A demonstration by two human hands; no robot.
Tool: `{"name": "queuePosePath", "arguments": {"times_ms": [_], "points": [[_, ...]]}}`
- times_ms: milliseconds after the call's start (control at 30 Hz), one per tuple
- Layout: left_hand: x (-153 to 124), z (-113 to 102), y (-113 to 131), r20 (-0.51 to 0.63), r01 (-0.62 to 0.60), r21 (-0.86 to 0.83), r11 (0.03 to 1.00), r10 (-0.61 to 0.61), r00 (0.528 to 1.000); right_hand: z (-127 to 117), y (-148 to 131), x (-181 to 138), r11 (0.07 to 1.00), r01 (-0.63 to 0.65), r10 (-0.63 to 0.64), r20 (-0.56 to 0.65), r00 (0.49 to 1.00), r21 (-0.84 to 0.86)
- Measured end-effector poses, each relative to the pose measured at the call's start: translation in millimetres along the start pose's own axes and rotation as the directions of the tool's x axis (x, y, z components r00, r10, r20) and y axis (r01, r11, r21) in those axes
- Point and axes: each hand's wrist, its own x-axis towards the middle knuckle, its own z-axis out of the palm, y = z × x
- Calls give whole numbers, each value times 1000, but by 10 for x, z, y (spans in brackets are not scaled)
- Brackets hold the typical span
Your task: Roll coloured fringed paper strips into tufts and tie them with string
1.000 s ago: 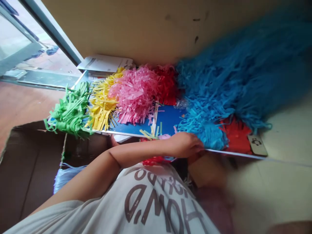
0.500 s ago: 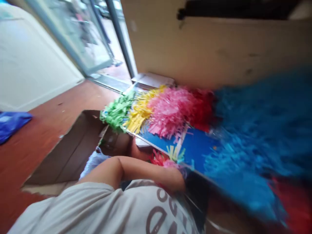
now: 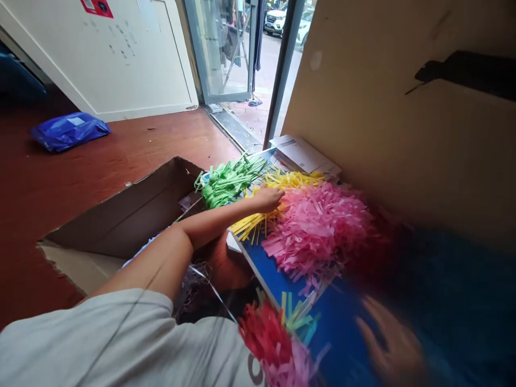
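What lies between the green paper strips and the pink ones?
Yellow strips, with the left hand on them, sit between the green strips and the pink strips; the head view shows it.

Blue desk (image 3: 278,275): shredded-paper bundles in a row, green bundle (image 3: 226,183), yellow bundle (image 3: 300,177), pink bundle (image 3: 322,226), then a blurred red bundle (image 3: 387,242). White printed sheets (image 3: 300,153) at the far end. Floor (image 3: 100,166) alongside: open cardboard box (image 3: 133,209), blue bag (image 3: 68,130) well apart.

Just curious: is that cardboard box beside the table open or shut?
Open: the cardboard box has its flap spread outward, and its brown inside shows.
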Motion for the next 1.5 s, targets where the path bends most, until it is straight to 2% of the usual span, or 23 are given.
{"name": "queuePosePath", "arguments": {"times_ms": [67,133,167,233,300,367,467,533,633,700,767,800,900,1000,1100,1167,1267,1333,1367,1433,1500], "points": [[-6,28,-137,4,36,46,998,-36,999,451,-120,510,987,158,-159,14,987,23],[-96,72,-224,1,87,85,993,-87,996,927,-309,1109,970,229,-234,59,970,85],[-152,96,-255,-7,112,95,989,-112,994,1152,-400,1408,967,241,-250,140,958,82],[-252,146,-304,-30,128,90,988,-126,992,1538,-511,1931,971,236,-234,345,909,39],[-321,192,-347,-48,98,81,992,-94,994,1797,-473,2289,965,256,-184,539,822,-61],[-360,230,-395,-53,82,72,994,-78,996,1913,-271,2466,943,261,-84,611,787,-207],[-377,247,-459,-43,85,47,995,-83,996,1876,210,2498,883,176,111,559,822,-435],[-356,224,-456,-85,108,32,994,-105,991,1797,508,2445,855,107,222,545,809,-508],[-248,166,-331,-266,157,10,988,-149,952,1726,745,2345,860,67,265,555,788,-506],[-126,144,-186,-285,59,3,998,-56,957,1726,770,2297,867,60,253,540,802,-495],[13,150,-45,-184,-64,8,998,65,981,1739,740,2273,864,54,253,525,812,-500],[77,159,8,-128,-84,18,996,86,988,1743,720,2268,862,54,254,523,814,-503],[204,176,68,-37,-20,46,999,22,999,1738,676,2267,861,55,258,528,809,-505],[228,122,23,8,73,-46,996,-72,997,1716,678,2268,868,50,254,529,810,-494],[251,-2,-87,8,175,-152,973,-176,984,1684,693,2265,887,12,250,504,827,-461],[317,-100,-207,-25,239,-195,951,-249,968,1647,658,2262,911,-45,246,451,858,-409],[476,-219,-425,-71,365,-246,898,-392,917,1575,466,2259,936,-118,207,249,946,-330],[571,-260,-541,-75,421,-272,865,-456,887,1541,260,2260,941,-128,168,106,980,-313],[604,-270,-576,-70,429,-283,858,-464,883,1540,151,2264,945,-119,148,75,986,-306],[633,-281,-595,-51,402,-297,866,-435,899,1582,-53,2284,964,-76,108,114,988,-257],[623,-304,-555,-30,359,-289,888,-383,923,1688,-221,2323,986,-39,75,220,973,-161]]}}
